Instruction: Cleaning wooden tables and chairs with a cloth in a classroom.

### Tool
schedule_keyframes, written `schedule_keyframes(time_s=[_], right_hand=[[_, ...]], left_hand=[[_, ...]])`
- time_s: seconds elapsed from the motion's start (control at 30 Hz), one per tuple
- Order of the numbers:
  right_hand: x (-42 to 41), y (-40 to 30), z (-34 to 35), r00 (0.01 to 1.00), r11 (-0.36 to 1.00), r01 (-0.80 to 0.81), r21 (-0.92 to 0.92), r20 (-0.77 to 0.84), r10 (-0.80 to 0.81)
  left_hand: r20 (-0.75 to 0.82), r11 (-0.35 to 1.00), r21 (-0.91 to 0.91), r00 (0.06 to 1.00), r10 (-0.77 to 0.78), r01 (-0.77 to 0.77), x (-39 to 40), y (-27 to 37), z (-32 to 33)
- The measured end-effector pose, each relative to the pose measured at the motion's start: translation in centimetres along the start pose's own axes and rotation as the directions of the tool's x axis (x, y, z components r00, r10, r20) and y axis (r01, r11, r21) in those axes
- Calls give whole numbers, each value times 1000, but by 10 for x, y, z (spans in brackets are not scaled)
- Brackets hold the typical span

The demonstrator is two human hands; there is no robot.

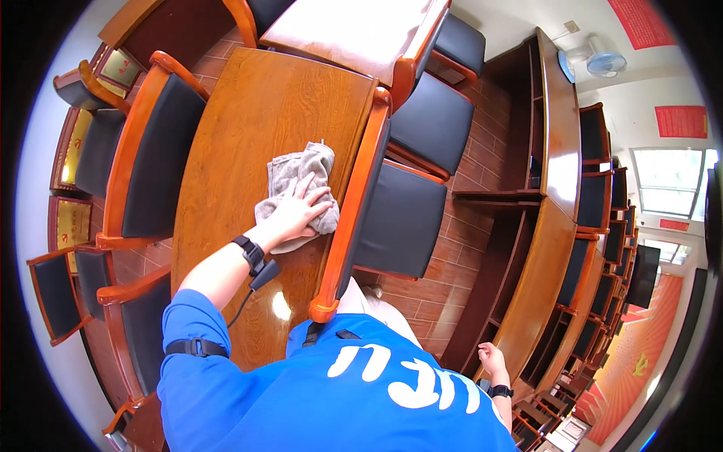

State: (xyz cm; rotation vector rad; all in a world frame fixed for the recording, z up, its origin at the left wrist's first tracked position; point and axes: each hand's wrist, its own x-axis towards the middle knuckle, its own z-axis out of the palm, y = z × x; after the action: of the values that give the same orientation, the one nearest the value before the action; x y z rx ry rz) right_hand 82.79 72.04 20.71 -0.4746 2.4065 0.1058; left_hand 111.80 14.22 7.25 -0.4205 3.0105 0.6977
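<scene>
My left hand point(296, 212) presses down with fingers spread on a crumpled grey cloth point(299, 164). The cloth lies on a glossy brown wooden table point(271, 107), close to the edge beside a chair's wooden top rail point(353, 209). A black strap with a small cabled device point(262, 271) is around my left wrist. Down at my right side, my right hand point(491, 359) hangs away from the table with its fingers loosely curled, and no object shows in it. It appears near the long wooden desk row point(534, 282).
Black-padded wooden armchairs point(164, 152) line the table's left side. Dark chair seats point(401, 220) stand on the right, over a brown tiled floor point(446, 254). Another table point(344, 34) adjoins at the far end. Framed gold plaques point(73, 226) lean along the left wall.
</scene>
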Motion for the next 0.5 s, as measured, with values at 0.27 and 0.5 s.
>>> schedule_keyframes(time_s=[0.27, 0.5], right_hand=[[32, -29, -13, 997, 996, 73, 44, -9, -73], [-4, 2, 0, 999, 997, -32, 68, -31, 34]], left_hand=[[-131, 981, 105, 980, -149, 163, 35, -18, -4], [-160, 943, 164, 951, -265, 291, 159, -71, -35]])
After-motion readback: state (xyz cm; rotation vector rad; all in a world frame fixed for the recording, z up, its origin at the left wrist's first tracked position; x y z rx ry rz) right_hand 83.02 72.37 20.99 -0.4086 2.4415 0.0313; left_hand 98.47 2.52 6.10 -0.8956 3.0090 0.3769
